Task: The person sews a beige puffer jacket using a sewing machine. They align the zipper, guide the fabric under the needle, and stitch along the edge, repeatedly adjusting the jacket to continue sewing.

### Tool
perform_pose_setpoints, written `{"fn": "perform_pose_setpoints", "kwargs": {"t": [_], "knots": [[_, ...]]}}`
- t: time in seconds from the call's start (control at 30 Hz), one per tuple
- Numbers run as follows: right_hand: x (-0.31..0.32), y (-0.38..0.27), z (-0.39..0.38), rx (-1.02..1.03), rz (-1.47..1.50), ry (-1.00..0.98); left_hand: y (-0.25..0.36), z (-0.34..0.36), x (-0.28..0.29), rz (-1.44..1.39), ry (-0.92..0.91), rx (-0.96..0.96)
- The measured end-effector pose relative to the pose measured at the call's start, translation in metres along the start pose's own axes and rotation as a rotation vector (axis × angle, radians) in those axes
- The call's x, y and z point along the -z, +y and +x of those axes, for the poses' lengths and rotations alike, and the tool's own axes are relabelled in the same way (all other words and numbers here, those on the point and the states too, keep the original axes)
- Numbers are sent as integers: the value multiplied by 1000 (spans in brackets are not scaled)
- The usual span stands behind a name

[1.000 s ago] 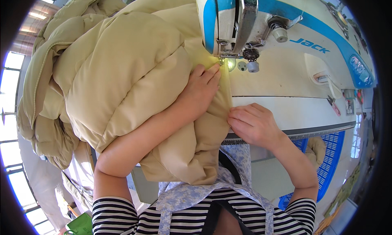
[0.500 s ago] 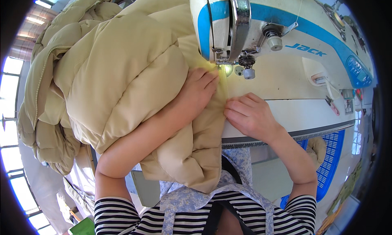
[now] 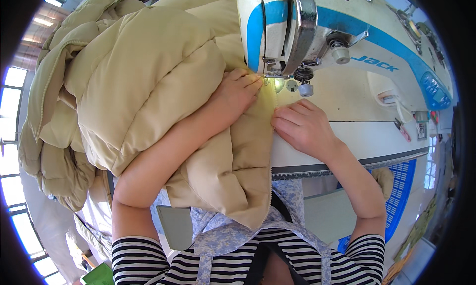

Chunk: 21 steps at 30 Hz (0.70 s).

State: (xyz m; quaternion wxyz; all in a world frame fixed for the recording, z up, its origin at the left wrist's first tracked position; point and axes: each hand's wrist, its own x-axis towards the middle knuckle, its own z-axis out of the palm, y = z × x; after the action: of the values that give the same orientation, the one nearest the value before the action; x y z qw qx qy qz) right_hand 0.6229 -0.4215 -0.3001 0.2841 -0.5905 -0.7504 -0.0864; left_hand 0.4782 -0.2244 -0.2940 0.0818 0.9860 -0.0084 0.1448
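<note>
A beige padded jacket [image 3: 148, 86] lies bunched over the left of the sewing table, its zipper edge [image 3: 270, 186] running straight up to the presser foot [image 3: 268, 81] of a white and blue sewing machine [image 3: 292, 32]. Close left of the foot, my left hand [image 3: 238, 94] presses on the cloth, fingers bent and drawn together, the thumb hidden. My right hand [image 3: 303, 126] is closed on the zipper edge a little nearer to me, its fingertips partly out of sight. A small lamp glow lights the stitching spot.
Thread snips [image 3: 402, 130] with pink handles lie on the table at the right. A measuring strip [image 3: 302, 173] follows the table's front edge. Below on the right stands a blue plastic basket [image 3: 400, 196] with beige cloth in it. A green object [image 3: 98, 275] is at the lower left.
The jacket's lower corner has slid slightly up toward the machine. My left hand has shifted a little forward with the cloth. The view has turned slightly, and both hands keep their places by the seam.
</note>
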Motion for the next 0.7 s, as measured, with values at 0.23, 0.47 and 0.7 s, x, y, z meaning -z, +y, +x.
{"fn": "perform_pose_setpoints", "kwargs": {"t": [0.23,0.47,0.7], "knots": [[-9,10,7,-71,-8,-6,-22,13,-4,-8,-50,5],[6,-69,-40,-73,208,58,15,-11,32,182,-68,-109],[-16,-105,-68,12,143,-59,78,-70,76,793,-445,-103]]}}
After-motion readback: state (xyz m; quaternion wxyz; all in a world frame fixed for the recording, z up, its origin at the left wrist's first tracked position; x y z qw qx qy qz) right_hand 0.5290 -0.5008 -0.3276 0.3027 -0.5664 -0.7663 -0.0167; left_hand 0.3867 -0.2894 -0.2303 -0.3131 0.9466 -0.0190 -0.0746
